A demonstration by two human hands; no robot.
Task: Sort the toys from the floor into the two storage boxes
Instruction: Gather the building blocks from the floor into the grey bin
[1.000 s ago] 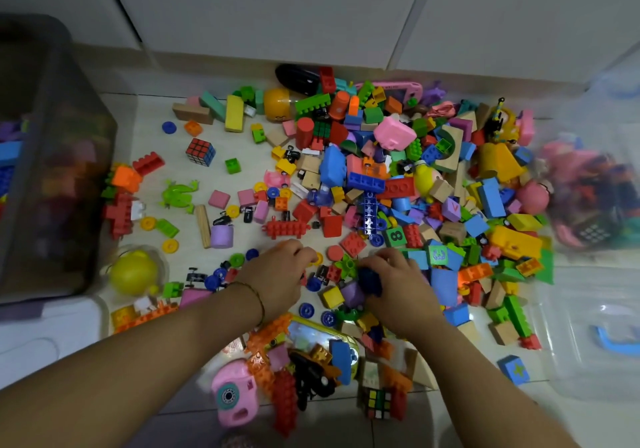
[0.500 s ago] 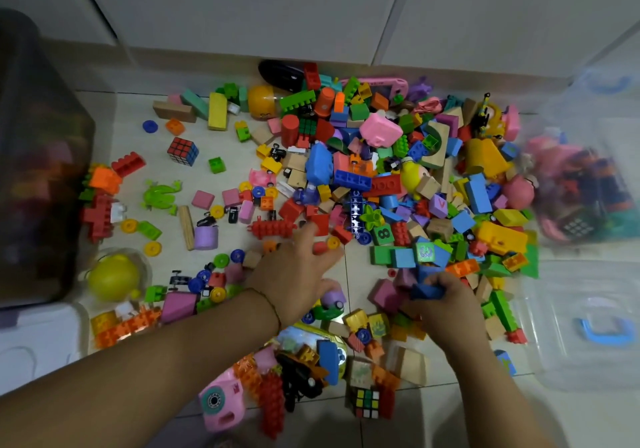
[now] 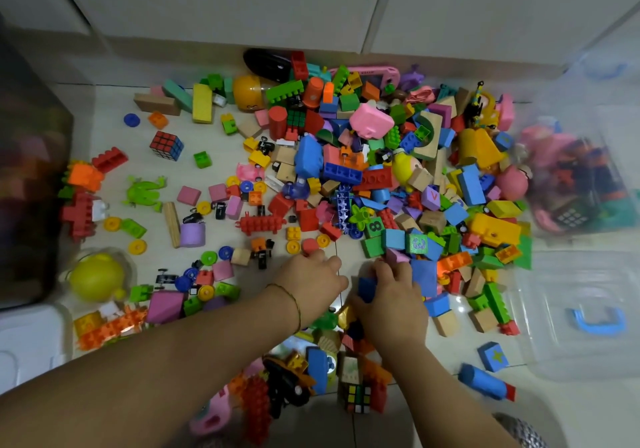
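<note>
A wide heap of toys point(image 3: 346, 177) covers the tiled floor: plastic bricks, wooden blocks, wheels, cubes. My right hand point(image 3: 391, 295) is low in the pile near the front and grips a dark blue block point(image 3: 366, 288). My left hand point(image 3: 311, 281) lies just beside it on small pieces, fingers curled; what it holds is hidden. A dark tinted storage box point(image 3: 31, 184) stands at the left. A clear storage box point(image 3: 585, 177) with pink and other toys inside stands at the right.
A clear lid with a blue handle point(image 3: 597, 321) lies at the front right. A white lid point(image 3: 27, 340) lies at the front left. A yellow round toy point(image 3: 95, 279) and a green frog point(image 3: 143, 191) lie left of the heap. White cabinet doors point(image 3: 311, 1) close off the back.
My right hand moved left toward my left hand, still holding the dark blue block. My left hand drew back slightly and curled its fingers. The view shifted a little.
</note>
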